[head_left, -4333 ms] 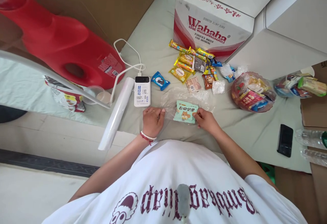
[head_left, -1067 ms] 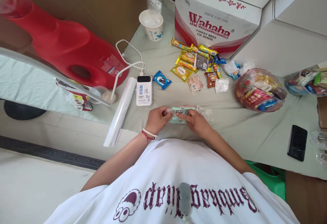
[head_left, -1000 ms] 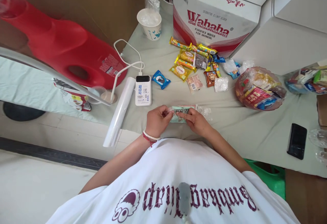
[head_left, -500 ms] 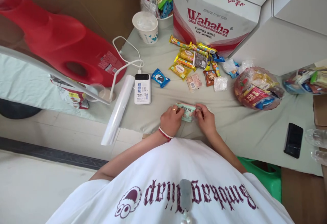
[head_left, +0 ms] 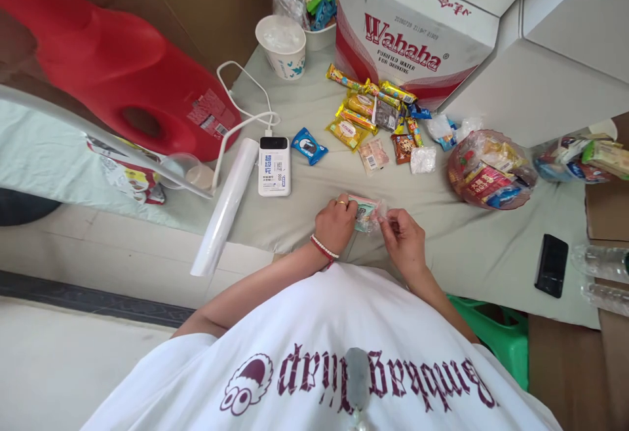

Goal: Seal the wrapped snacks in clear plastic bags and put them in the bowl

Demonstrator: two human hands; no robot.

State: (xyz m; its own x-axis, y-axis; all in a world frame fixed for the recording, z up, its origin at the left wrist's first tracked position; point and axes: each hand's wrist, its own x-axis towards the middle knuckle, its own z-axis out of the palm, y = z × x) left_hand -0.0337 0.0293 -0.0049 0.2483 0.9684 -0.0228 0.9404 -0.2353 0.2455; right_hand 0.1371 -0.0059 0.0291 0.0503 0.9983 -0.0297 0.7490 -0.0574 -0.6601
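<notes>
The film that lay spread wide around my green packet (head_left: 364, 211) a few seconds ago is now gathered in tight, and the bundle has shrunk to a small wad between my hands; my hands have also shifted right along the near edge of the sheet (head_left: 472, 247). I judge the wrapping is nearly closed, with only the loose end on the right left to tuck. My left hand (head_left: 335, 223) is clenched on the left side of the packet, fingers curled over its top edge, ring showing. My right hand (head_left: 403, 240) pinches the crinkled film (head_left: 381, 213) at the packet's right end between thumb and fingertips, the other fingers half curled. The packet rests low over the sheet, just in front of my chest; I cannot tell if it touches the cloth. The power bank (head_left: 274, 166) and the roll (head_left: 225, 207) lie to my left, well apart, and the loose snacks (head_left: 366, 123) sit beyond, near the box (head_left: 417, 38)
</notes>
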